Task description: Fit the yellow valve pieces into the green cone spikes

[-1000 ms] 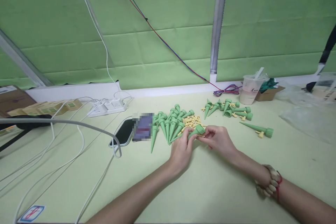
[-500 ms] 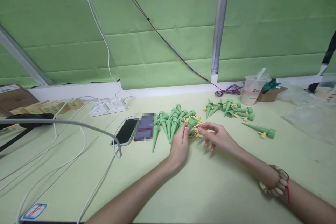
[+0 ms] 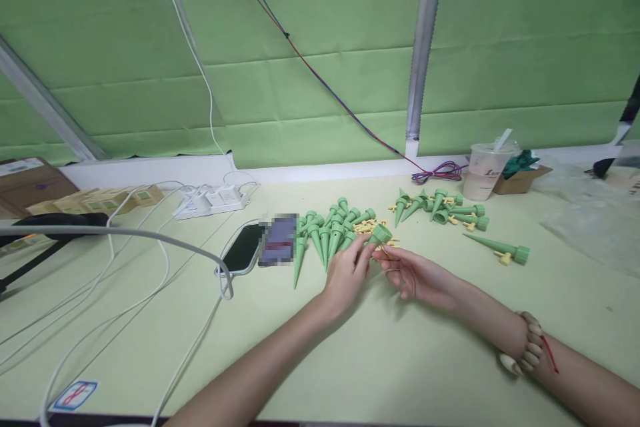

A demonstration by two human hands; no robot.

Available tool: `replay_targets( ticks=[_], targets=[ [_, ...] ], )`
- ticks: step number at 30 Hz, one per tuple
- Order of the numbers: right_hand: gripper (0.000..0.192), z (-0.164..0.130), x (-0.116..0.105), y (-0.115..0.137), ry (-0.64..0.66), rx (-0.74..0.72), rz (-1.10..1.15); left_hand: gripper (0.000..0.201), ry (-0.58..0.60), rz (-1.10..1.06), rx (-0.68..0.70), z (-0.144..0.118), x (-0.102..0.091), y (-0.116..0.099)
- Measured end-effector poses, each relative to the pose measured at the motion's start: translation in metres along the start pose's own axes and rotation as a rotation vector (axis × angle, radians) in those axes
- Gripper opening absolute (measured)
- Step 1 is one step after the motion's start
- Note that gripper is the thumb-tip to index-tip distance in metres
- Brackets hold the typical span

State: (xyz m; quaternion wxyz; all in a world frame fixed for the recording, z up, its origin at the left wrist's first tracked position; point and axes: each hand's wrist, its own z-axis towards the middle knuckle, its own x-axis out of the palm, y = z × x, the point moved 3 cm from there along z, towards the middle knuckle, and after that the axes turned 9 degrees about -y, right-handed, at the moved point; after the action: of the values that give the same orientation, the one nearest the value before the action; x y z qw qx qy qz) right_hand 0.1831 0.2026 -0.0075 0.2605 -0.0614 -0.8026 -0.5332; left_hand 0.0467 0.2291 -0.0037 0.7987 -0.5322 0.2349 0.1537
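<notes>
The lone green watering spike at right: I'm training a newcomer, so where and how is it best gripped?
Likely best by its wide green cap, coming from the right and above: the watering spike lies on its side, cap rightward, slim tip leftward, yellow valve jutting on the near side.

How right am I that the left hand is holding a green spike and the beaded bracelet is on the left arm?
Not quite: the beaded bracelet is on the right arm, as the head view shows. The rest stands: the left hand is holding a green spike.
</notes>
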Motion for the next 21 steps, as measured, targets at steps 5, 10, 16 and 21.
replay_targets(
  ticks=[5,10,16,21],
  targets=[
    [0.034,0.003,-0.008,0.008,-0.106,-0.26,-0.466,0.04,0.003,0.115,0.022,-0.005,0.0,-0.003],
    [0.031,0.002,-0.012,0.012,-0.31,-0.724,-0.982,0.041,0.021,0.151,-0.018,-0.008,0.005,-0.003],
    [0.017,0.003,-0.009,0.01,-0.403,-0.878,-1.165,0.042,-0.007,0.007,-0.04,-0.003,0.006,0.001],
    [0.045,0.006,-0.01,0.009,-0.278,-0.331,-0.531,0.044,0.006,-0.222,-0.101,0.001,0.005,0.004]
  ],
)
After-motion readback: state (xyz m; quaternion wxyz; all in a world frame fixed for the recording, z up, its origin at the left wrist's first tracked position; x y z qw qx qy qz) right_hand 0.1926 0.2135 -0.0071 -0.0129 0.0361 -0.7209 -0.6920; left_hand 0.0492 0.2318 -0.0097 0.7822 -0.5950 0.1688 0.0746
